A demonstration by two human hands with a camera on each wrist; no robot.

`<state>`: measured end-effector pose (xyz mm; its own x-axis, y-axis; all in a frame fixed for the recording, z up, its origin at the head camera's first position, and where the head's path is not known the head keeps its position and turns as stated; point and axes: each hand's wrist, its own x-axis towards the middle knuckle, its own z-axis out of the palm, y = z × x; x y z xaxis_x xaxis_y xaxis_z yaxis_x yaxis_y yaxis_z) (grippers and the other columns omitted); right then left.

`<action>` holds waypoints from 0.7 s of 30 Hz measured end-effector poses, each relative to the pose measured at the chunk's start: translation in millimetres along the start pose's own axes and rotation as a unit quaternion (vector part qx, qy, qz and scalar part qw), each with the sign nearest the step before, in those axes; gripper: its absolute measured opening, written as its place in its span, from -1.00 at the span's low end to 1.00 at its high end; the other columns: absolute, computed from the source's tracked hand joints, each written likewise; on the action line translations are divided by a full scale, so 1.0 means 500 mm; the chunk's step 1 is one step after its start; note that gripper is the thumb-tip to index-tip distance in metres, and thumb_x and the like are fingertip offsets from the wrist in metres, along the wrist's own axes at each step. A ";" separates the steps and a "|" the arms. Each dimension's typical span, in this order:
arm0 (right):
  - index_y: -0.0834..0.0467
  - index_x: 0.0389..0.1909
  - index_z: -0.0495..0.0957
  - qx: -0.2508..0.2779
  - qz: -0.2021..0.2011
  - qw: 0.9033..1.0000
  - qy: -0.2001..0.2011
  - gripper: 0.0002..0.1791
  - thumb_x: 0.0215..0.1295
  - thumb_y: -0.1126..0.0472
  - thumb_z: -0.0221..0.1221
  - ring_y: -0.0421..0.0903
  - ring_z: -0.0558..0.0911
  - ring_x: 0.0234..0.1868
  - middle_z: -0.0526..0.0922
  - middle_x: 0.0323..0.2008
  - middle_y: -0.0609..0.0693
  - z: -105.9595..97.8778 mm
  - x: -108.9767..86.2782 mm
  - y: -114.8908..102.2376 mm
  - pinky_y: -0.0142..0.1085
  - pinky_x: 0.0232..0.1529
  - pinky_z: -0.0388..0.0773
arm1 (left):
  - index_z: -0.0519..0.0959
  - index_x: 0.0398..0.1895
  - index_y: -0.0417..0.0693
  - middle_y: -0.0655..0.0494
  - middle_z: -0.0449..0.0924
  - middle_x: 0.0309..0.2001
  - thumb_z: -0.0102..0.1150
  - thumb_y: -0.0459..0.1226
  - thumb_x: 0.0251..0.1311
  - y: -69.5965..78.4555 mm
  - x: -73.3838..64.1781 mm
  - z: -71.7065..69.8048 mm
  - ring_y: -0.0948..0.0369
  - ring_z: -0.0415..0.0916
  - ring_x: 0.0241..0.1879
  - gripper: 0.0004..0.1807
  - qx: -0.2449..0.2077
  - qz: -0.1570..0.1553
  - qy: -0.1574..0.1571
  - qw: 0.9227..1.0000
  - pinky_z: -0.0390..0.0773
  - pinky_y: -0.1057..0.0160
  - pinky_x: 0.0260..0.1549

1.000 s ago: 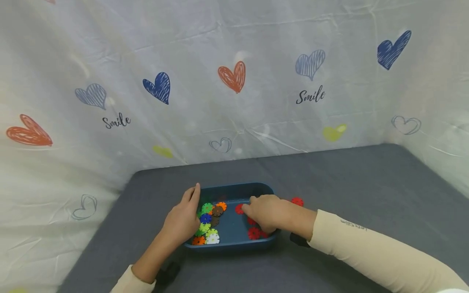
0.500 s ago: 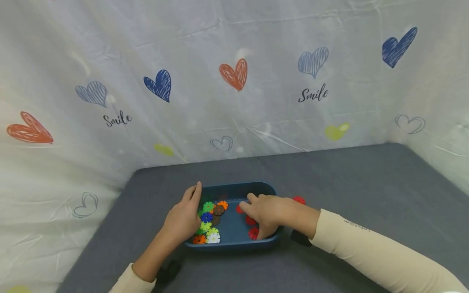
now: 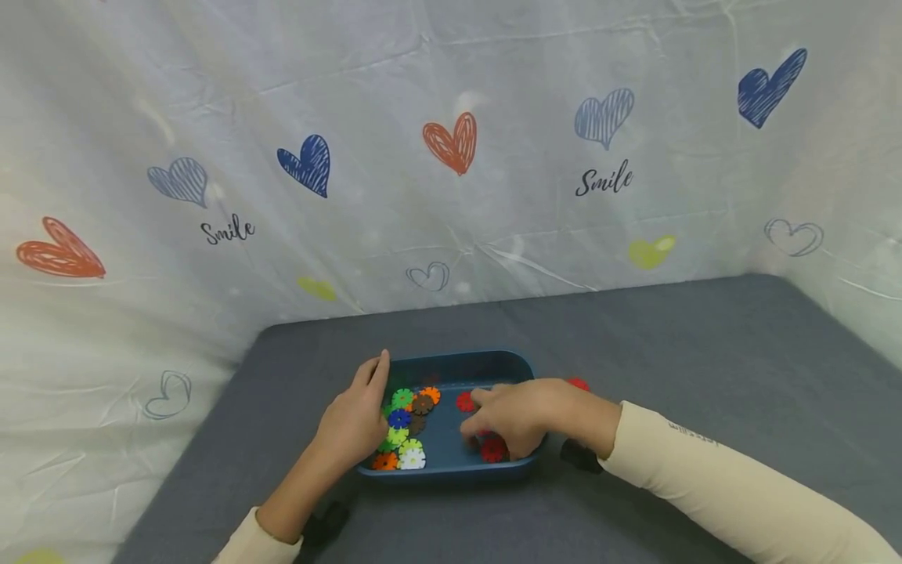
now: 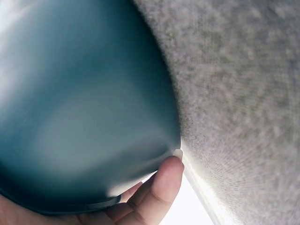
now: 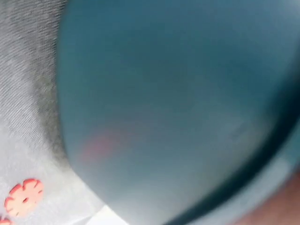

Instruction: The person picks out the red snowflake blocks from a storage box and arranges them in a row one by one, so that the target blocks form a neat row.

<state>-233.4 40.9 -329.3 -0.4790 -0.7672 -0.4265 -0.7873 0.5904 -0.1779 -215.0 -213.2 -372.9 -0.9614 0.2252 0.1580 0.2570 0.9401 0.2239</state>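
A dark blue plastic tray [image 3: 451, 471] stands on the table, its outer wall [image 4: 93, 103] filling much of the left wrist view. My left hand [image 3: 355, 427] grips its left end, fingers over the rim and fingertips [image 4: 168, 180] against the outside. Flower-shaped notched discs in green, orange, brown, blue and white [image 3: 412, 458] lie heaped inside beside that hand. My right hand [image 3: 517, 415] reaches over the right rim, fingers spread and pointing down among several red notched discs [image 3: 495, 450]. Its fingertips are partly hidden; I see no disc lifted. In the right wrist view only the tray wall [image 5: 164, 93] shows.
Outside the tray, behind my right wrist, a red notched disc [image 3: 579, 384] lies on the grey cloth-covered table [image 3: 676, 352]; the right wrist view shows a red disc [image 5: 24, 197] there too. A white curtain [image 3: 366, 94] with printed hearts hangs behind.
My right hand has shifted slightly within the tray's right end, its fingers moving among the red discs. The left hand keeps its grip on the rim.
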 end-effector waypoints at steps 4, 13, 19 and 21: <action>-0.24 -0.18 0.57 -0.031 -0.004 1.000 0.003 -0.59 0.24 0.41 0.30 -0.19 0.39 -0.15 0.35 -0.09 -0.16 0.004 0.004 -0.011 -0.33 -0.28 0.41 | 0.02 0.59 -0.23 -0.24 0.17 0.45 0.01 -0.59 0.13 0.001 0.000 -0.001 0.25 0.05 -0.79 -0.11 0.001 -0.003 -0.001 1.000 0.10 0.30 -0.75; -0.07 -0.56 0.49 -0.045 -0.014 0.999 0.024 -0.65 0.21 0.43 0.31 -0.22 0.31 -0.33 0.32 -0.36 -0.18 0.010 0.000 -0.007 -0.37 -0.40 0.28 | 0.02 0.59 -0.22 -0.23 0.17 0.45 0.02 -0.58 0.15 0.004 0.002 -0.005 0.25 0.05 -0.79 -0.12 0.003 -0.008 0.000 1.000 0.09 0.30 -0.74; -0.09 -0.57 0.51 -0.057 -0.019 0.997 -0.046 -0.71 0.29 0.27 0.29 -0.24 0.30 -0.34 0.34 -0.36 -0.20 -0.006 0.001 0.009 -0.37 -0.37 0.30 | 0.03 0.59 -0.21 -0.23 0.18 0.44 0.01 -0.59 0.14 0.005 0.001 -0.005 0.25 0.06 -0.78 -0.11 0.002 -0.011 -0.005 1.000 0.10 0.30 -0.74; -0.07 -0.55 0.57 -0.030 -0.039 0.995 -0.083 -0.76 0.29 0.27 0.27 -0.27 0.33 -0.36 0.39 -0.37 -0.22 -0.016 0.005 0.015 -0.39 -0.41 0.32 | 0.03 0.59 -0.21 -0.24 0.19 0.44 0.00 -0.59 0.14 0.006 0.001 -0.005 0.25 0.06 -0.77 -0.11 0.000 -0.009 -0.006 1.000 0.11 0.30 -0.74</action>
<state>-243.8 41.6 -324.4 -0.3479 -0.7550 -0.5558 -0.8441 0.5102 -0.1648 -214.3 -210.8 -369.9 -0.9670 0.2109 0.1428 0.2394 0.9441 0.2268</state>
